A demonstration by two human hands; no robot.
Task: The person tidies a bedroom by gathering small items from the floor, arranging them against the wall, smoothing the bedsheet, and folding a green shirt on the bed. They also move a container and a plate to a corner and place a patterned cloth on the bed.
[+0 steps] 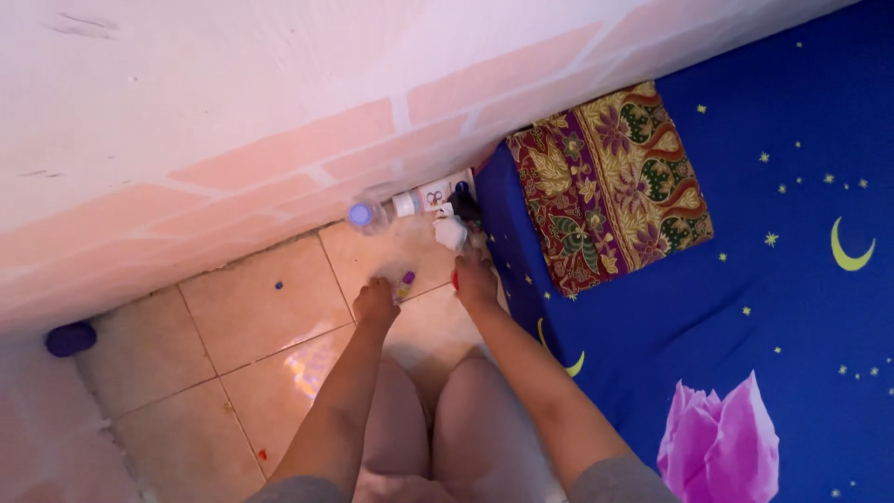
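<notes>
A small purple-capped tube (406, 283) is pinched in the curled left hand (375, 302), low over the tiled floor (265, 307) near the wall. It is judged light, stiff and rather slick, best gripped around its middle. A small red item (455, 278) is closed in the right hand (476, 279); its kind cannot be told. Against the wall's foot a clear blue-capped bottle (365, 215), a white labelled bottle (430, 197) and a dark bottle (463, 201) are lined up beside the blue mattress (773, 307).

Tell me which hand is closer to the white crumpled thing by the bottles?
The right hand, probably: it sits just below the white crumpled thing beside the mattress edge. The left hand is farther off, by a small purple-capped item.
</notes>
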